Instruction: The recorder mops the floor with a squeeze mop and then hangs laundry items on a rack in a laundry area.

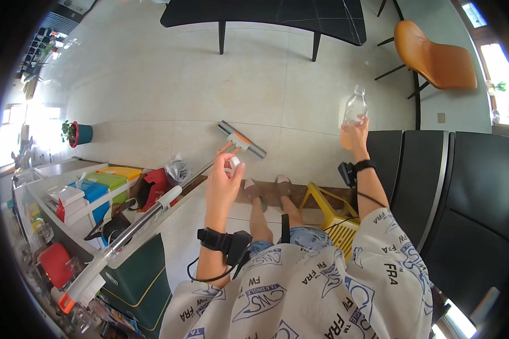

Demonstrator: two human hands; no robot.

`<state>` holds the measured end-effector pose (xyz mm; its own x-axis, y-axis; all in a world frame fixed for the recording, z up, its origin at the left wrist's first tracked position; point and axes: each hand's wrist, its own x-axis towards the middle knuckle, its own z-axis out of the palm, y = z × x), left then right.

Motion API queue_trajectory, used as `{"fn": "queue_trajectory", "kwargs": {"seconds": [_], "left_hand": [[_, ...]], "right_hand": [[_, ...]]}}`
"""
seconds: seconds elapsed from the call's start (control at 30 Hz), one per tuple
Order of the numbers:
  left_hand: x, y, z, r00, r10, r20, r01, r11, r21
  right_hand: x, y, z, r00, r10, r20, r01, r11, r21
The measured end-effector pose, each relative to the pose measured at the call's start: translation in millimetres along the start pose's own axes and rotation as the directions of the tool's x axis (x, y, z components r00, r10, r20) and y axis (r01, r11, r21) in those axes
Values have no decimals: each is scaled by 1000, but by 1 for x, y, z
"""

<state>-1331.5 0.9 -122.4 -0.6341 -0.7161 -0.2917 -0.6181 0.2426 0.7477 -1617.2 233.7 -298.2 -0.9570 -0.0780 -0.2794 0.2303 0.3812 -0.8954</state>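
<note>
My right hand (358,134) grips a clear plastic bottle (356,104) around its lower part. The bottle stands roughly upright with its neck uncovered, and orange liquid shows near the bottom. Between the thumb and fingers of my left hand (223,180) is a small white bottle cap (235,162). The two hands are well apart. Just beyond my left hand lies the head of a sponge mop (242,140), whose metal pole (142,222) slants down to the left.
A yellow plastic stool (335,212) stands beside my legs. To the right are black refrigerator doors (415,178) and an orange chair (434,61). A black table (263,10) is ahead. Storage bins (106,180) and a dark green box (138,284) sit at left.
</note>
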Motion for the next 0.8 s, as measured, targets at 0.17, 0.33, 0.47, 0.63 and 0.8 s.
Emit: {"fn": "queue_trajectory", "kwargs": {"seconds": [0.17, 0.33, 0.47, 0.63, 0.8], "left_hand": [[-2, 8, 7, 998, 59, 35, -55, 995, -87], [-3, 17, 17, 987, 120, 105, -105, 984, -141], [-4, 20, 22, 982, 153, 107, -134, 978, -160], [-7, 14, 14, 992, 115, 51, -105, 979, -172], [-14, 0, -2, 998, 55, -10, -55, 975, -216]], "right_hand": [[-53, 29, -19, 974, -220, 47, 220, 975, -3], [-104, 33, 2, 936, 103, 336, -235, 895, 380], [-137, 11, 28, 910, -209, 357, 226, 974, -4], [-158, -31, 52, 882, -253, 399, 348, 919, -187], [-139, -60, 95, 899, -6, 438, 243, 839, -487]]}}
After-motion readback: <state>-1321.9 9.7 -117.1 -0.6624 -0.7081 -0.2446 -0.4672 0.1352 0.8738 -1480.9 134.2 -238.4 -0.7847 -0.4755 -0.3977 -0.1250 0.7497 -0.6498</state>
